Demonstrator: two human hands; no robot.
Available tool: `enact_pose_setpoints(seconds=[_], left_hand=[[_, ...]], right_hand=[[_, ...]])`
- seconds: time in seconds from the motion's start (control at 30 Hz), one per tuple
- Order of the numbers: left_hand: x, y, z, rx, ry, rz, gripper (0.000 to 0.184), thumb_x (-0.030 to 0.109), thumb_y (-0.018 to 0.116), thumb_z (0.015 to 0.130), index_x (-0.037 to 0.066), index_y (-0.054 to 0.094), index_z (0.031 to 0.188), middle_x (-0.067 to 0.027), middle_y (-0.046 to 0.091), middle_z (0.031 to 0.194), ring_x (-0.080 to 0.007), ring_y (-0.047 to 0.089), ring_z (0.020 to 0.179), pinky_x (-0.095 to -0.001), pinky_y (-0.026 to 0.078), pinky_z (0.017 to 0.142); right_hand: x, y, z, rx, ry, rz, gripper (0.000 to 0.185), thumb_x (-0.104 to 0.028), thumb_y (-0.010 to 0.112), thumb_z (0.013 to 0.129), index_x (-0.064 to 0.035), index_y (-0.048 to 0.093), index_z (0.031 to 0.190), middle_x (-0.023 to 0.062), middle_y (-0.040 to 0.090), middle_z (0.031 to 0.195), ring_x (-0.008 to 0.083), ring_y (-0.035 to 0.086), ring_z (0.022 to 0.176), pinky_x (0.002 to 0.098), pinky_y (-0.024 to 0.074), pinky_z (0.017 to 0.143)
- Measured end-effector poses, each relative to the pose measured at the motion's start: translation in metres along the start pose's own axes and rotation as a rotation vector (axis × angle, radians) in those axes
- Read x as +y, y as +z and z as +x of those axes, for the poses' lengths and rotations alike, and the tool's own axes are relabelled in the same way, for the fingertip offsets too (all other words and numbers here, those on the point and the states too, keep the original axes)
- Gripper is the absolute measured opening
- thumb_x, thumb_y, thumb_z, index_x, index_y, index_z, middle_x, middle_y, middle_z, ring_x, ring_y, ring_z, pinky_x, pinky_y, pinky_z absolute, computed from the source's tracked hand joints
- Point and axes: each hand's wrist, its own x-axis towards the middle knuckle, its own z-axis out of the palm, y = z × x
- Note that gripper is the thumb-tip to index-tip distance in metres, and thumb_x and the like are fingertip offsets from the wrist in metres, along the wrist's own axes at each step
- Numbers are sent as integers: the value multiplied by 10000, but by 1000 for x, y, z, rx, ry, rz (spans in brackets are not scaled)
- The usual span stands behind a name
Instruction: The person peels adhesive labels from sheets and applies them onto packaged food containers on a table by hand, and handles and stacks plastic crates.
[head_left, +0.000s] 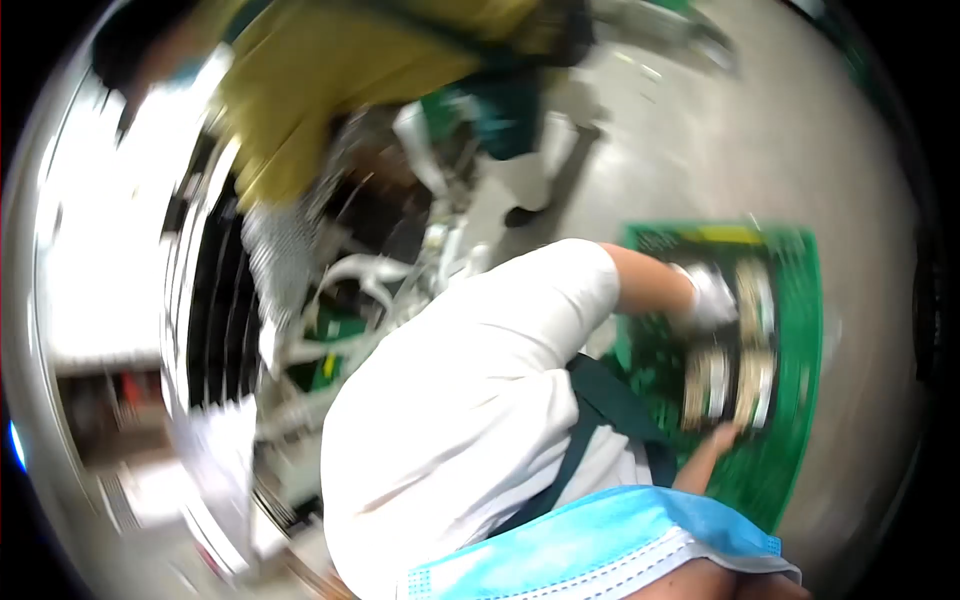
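Observation:
My left hand [710, 297], in a white glove, reaches into a green crate [800, 400] beside the tan packs with white labels. One such pack [755, 300] lies just right of the glove. Below it are a second pack [707, 388] and a third pack [755, 390]. My right hand [724, 438] looks bare and is at the near end of the third pack; I cannot tell whether it touches it. Motion smears the fingers of both hands, so any grip is unclear.
Ahead on the left, a person in a yellow top [370, 60] leans over a machine with metal parts [370, 270]. Dark slatted racking [215, 290] stands further left. Grey floor [680, 150] lies beyond the crate. My face mask [600, 535] covers the bottom of the view.

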Motion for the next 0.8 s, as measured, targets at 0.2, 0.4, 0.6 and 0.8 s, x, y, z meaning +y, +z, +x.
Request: enact_pose_setpoints(seconds=[0.2, 0.4, 0.6, 0.8], left_hand=[[29, -102, -294, 354, -93, -327, 411, 300, 605, 764, 80, 496, 1093, -134, 579, 883, -325, 557, 843, -425, 438, 698], [106, -129, -721, 1172, -811, -228, 287, 284, 535, 838, 18, 557, 943, -80, 587, 853, -207, 569, 784, -327, 458, 684], [38, -46, -1063, 1125, -2289, 5, 588, 499, 506, 785, -3, 559, 1087, -184, 573, 1075, -302, 567, 945, -394, 410, 835], [-29, 4, -1161, 1068, -2522, -190, 485, 414, 442, 825, -6, 594, 1017, -212, 578, 1049, -321, 545, 1016, -384, 424, 845]], right_hand=[[-74, -83, 54, 364, -108, 464, 238, -199, 482, 856, 12, 581, 903, 128, 593, 783, 221, 557, 650, 322, 460, 580], [-316, -141, -143, -81, -686, 1113, 235, -195, 496, 877, 11, 583, 948, 91, 581, 767, 158, 532, 647, 268, 440, 585], [-535, -184, -514, -1053, -1448, 1127, 134, -103, 527, 855, -35, 538, 970, -15, 487, 796, 47, 430, 653, 195, 369, 561], [-732, -222, -797, -1182, -1831, 1087, 327, -259, 584, 794, 9, 555, 979, 84, 597, 933, 141, 565, 838, 249, 438, 734]])
